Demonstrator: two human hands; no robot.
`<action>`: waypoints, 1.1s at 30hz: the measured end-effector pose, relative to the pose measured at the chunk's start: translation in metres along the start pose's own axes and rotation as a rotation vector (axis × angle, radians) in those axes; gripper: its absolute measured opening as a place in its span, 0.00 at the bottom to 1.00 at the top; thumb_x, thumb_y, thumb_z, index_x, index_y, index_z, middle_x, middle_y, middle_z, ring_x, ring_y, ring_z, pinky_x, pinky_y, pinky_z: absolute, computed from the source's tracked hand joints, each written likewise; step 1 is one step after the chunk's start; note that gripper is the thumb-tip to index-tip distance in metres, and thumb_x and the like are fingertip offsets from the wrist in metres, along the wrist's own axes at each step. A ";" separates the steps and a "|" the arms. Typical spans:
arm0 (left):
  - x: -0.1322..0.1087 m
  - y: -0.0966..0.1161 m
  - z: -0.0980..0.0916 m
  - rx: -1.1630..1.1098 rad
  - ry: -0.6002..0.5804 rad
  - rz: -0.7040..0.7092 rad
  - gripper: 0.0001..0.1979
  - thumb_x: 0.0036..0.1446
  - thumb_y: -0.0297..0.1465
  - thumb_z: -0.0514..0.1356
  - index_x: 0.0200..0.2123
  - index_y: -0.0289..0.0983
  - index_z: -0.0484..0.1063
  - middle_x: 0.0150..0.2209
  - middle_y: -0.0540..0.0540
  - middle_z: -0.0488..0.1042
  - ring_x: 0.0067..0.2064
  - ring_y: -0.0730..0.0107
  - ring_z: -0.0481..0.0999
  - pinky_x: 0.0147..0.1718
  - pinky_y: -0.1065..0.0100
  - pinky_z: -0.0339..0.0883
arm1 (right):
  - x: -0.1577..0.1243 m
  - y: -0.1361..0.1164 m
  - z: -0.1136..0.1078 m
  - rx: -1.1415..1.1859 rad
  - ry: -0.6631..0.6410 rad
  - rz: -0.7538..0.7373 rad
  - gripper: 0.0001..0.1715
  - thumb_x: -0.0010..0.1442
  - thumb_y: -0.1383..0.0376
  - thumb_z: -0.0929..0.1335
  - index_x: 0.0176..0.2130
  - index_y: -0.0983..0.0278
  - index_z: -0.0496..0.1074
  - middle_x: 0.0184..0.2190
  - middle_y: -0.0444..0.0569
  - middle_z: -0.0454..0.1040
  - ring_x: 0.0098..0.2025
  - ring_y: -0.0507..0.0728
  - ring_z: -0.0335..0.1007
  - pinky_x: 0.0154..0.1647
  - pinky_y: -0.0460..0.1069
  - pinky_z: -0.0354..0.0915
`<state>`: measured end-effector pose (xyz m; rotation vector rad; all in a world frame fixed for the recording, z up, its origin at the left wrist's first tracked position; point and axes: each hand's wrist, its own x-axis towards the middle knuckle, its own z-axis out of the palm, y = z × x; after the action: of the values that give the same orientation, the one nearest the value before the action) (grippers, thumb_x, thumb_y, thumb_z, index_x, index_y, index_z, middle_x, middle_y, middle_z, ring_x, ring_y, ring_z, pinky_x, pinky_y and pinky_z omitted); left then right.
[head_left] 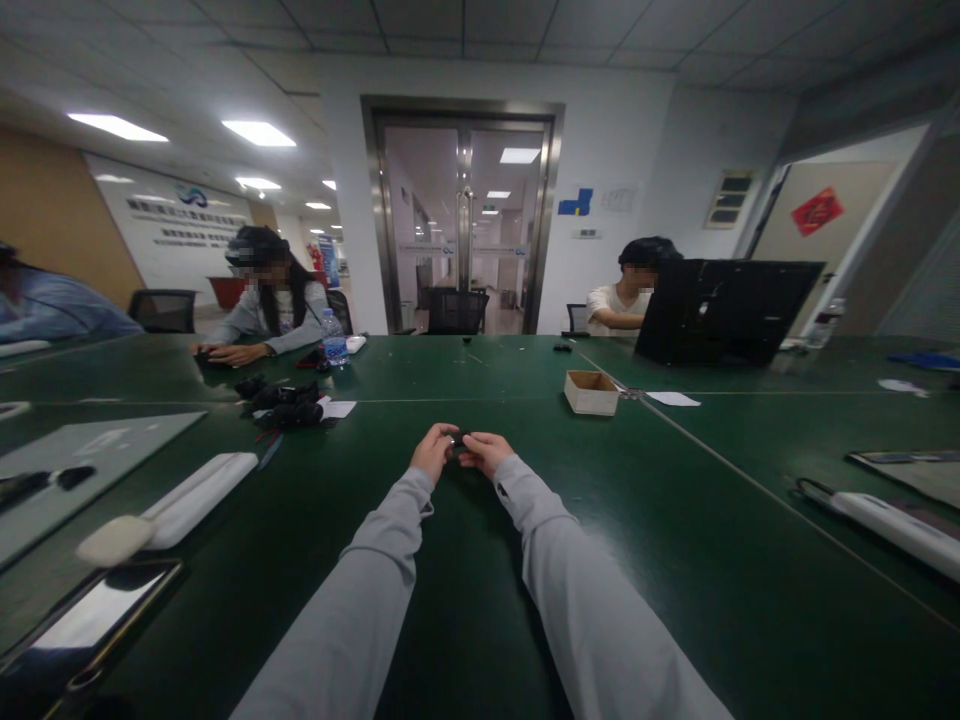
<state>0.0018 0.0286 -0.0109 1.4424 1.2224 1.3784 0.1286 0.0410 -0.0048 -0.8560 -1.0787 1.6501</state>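
Note:
Both my arms, in grey sleeves, stretch out over the dark green table point(675, 540). My left hand point(433, 452) and my right hand point(487, 452) meet at the middle of the table, fingers curled. Together they pinch a small black object point(458, 441) between them, just above the tabletop. The object is too small to name.
A small open cardboard box point(591, 392) stands beyond my hands to the right. A pile of black parts point(289, 403) lies to the left, with a white case point(196, 493) and a phone point(90, 610) nearer. A person point(266, 310) sits far left, another behind a black laptop point(724, 312).

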 end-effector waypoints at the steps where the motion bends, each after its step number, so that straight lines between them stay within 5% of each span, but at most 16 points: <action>1: 0.000 0.000 0.000 0.010 0.002 0.003 0.11 0.48 0.33 0.50 0.34 0.36 0.66 0.15 0.55 0.60 0.16 0.80 0.58 0.15 0.77 0.51 | 0.000 0.000 0.000 -0.003 -0.006 0.001 0.03 0.47 0.72 0.67 0.25 0.69 0.66 0.15 0.45 0.68 0.17 0.49 0.66 0.18 0.43 0.65; 21: -0.002 0.004 0.001 0.063 -0.009 0.011 0.13 0.49 0.35 0.47 0.32 0.36 0.67 0.11 0.55 0.58 0.15 0.79 0.57 0.15 0.77 0.52 | -0.001 -0.002 0.001 0.018 0.010 0.007 0.03 0.48 0.73 0.66 0.26 0.69 0.65 0.15 0.44 0.69 0.16 0.50 0.66 0.17 0.43 0.65; 33: -0.005 0.006 0.001 0.058 0.009 0.057 0.12 0.48 0.34 0.51 0.35 0.36 0.66 0.18 0.55 0.63 0.16 0.81 0.59 0.16 0.77 0.54 | -0.002 -0.002 0.001 0.037 0.013 -0.001 0.06 0.47 0.71 0.68 0.27 0.69 0.64 0.16 0.44 0.69 0.16 0.49 0.66 0.16 0.43 0.65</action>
<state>0.0033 0.0225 -0.0063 1.5229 1.2449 1.3992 0.1289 0.0390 -0.0021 -0.8409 -1.0361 1.6565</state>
